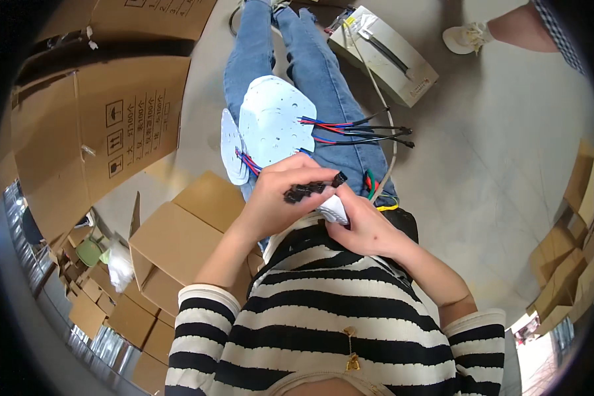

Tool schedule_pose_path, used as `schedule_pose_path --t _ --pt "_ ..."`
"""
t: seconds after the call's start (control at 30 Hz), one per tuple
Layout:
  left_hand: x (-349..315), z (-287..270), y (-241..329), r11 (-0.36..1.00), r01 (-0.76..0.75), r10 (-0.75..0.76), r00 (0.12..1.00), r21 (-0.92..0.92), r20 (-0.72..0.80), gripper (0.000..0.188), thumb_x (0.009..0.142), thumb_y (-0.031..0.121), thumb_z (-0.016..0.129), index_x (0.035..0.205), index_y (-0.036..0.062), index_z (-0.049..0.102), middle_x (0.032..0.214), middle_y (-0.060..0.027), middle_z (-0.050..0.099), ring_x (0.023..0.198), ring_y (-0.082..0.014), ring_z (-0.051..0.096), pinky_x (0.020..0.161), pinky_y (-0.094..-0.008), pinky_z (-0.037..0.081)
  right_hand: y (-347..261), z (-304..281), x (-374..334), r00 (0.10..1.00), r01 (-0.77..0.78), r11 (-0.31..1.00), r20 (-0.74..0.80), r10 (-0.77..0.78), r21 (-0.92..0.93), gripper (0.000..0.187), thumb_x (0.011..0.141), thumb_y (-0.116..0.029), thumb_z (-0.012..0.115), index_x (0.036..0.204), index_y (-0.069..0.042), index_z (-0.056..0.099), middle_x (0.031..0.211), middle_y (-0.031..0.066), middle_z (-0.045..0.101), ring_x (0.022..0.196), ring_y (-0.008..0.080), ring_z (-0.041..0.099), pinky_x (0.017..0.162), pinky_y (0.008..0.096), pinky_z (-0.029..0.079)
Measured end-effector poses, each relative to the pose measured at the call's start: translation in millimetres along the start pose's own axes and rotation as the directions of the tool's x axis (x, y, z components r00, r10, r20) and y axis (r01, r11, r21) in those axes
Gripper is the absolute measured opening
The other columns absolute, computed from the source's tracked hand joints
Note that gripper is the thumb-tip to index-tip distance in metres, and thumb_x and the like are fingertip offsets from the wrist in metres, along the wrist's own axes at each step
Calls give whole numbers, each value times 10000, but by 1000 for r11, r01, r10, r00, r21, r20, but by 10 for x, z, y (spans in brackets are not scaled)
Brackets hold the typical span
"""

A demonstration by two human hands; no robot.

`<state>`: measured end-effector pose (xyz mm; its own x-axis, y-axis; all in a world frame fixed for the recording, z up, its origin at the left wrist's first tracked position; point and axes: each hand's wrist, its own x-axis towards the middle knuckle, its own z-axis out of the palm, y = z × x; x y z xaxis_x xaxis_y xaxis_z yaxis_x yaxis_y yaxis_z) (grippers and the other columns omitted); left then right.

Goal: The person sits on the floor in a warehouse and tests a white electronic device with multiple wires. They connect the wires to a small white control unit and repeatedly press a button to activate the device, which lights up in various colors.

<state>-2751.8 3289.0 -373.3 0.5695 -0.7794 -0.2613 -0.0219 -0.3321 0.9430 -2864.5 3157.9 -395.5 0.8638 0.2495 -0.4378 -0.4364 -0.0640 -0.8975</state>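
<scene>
In my lap, just above my waist, my left hand (277,193) is closed around a bunch of small black cable connectors (303,192). Close against it, my right hand (368,230) grips a small white piece (334,210), partly hidden by the fingers. Across my thighs lies a stack of thin white rounded plates (276,109) with small holes. Red, blue and black wires (340,124) run from its right side and end in black plugs (406,135). At its left edge another white plate (231,146) stands tilted, with more wires beside it.
A beige metal box (384,56) with a dark handle stands beyond my right leg, and a grey cable (391,125) runs from near it to my right hip. Large cartons (99,125) rise on the left, with an open carton (191,231) nearer. Another person's shoe (467,38) is at far right.
</scene>
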Motion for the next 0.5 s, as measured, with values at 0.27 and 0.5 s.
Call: schedule_pose_path --t 0.27,0.5 --pt "-1 -64 -126 925 211 -178 975 -316 130 79 726 -26 532 803 -17 552 757 -48 575 715 -100 512 685 -235 403 -107 -88 -182 989 -95 994 -123 88 -52 476 687 -56 486 1122 -48 294 850 195 505 771 362 525 675 387 411" --pt "76 -50 -149 941 236 -158 940 -242 301 109 730 27 543 837 5 545 740 -48 576 681 -105 531 649 -222 412 -199 -281 -255 967 -73 962 -218 133 264 364 700 -48 518 1039 -49 386 818 61 494 745 135 494 667 243 396"
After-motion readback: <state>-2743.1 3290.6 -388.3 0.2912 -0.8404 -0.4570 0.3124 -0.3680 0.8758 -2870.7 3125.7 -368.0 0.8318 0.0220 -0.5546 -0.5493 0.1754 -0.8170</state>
